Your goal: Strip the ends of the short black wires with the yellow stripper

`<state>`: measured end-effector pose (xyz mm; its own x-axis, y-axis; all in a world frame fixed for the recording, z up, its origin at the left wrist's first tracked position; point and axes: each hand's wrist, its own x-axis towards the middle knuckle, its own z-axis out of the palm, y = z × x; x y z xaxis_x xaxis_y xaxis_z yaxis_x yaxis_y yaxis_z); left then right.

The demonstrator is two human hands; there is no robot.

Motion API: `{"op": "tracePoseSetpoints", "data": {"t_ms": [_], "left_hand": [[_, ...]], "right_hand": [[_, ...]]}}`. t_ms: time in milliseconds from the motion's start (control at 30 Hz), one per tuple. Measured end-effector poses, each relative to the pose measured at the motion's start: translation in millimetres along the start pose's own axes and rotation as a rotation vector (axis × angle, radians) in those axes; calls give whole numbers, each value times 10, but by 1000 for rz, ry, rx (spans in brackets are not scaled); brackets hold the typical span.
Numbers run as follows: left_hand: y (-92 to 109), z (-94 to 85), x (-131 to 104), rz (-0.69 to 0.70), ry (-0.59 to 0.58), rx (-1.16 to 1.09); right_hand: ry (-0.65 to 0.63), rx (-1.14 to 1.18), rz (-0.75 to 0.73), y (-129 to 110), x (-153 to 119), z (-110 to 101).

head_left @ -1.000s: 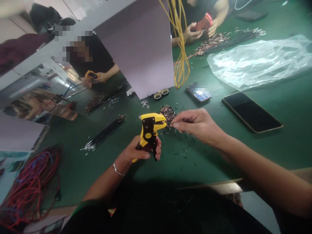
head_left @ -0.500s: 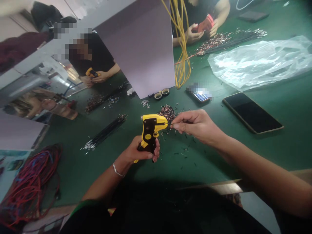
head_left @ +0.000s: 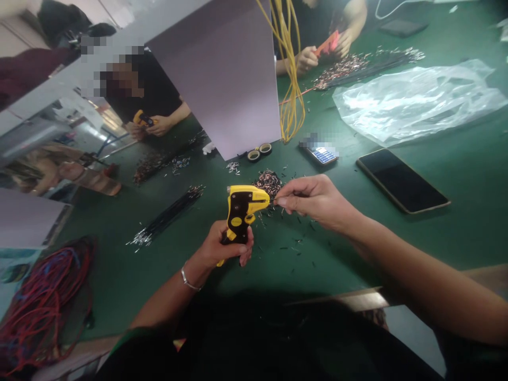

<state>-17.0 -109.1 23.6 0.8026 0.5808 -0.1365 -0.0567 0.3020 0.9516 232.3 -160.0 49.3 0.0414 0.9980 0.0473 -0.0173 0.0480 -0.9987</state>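
My left hand (head_left: pixel 234 246) is wrapped round the handle of a yellow and black wire stripper (head_left: pixel 238 209), which stands upright with its jaws pointing right. At the nose of the jaws, my right hand (head_left: pixel 313 201) pinches a short dark wire (head_left: pixel 272 200) between thumb and forefinger. Whether the wire's tip is inside the jaws I cannot tell. Just behind the tool lies a pile of small copper-ended wire pieces (head_left: pixel 269 181), with dark scraps scattered below it. To the left rests a bundle of black wires (head_left: pixel 169 214) with silvery ends.
A black smartphone (head_left: pixel 402 180) and a keypad phone (head_left: pixel 321 153) lie to the right, near a clear plastic bag (head_left: pixel 413 103). Two tape rolls (head_left: pixel 259 152) sit by a pale panel (head_left: pixel 222 79). Yellow cables (head_left: pixel 291 79) hang there. Red wires (head_left: pixel 47 296) lie left. Co-workers hold tools across the table.
The whole view has shifted slightly, so the table's things sit a little further left. Both my hands keep their hold at the stripper's jaws. A co-worker's red tool at the back has turned.
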Motion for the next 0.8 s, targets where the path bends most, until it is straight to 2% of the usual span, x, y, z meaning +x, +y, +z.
{"op": "tracePoseSetpoints", "data": {"t_ms": [100,300,533,800], "left_hand": [[6,8,-4,15,65,-19],[59,34,16,44,28,-36],[137,-9,47,122,101,-59],[107,-56,41,128,81,-46]], "right_hand": [[17,11,19,21,16,2],[43,28,28,55,27,-5],[69,1,-2,53,12,-20],[114,-49,-8,67,5,-8]]}}
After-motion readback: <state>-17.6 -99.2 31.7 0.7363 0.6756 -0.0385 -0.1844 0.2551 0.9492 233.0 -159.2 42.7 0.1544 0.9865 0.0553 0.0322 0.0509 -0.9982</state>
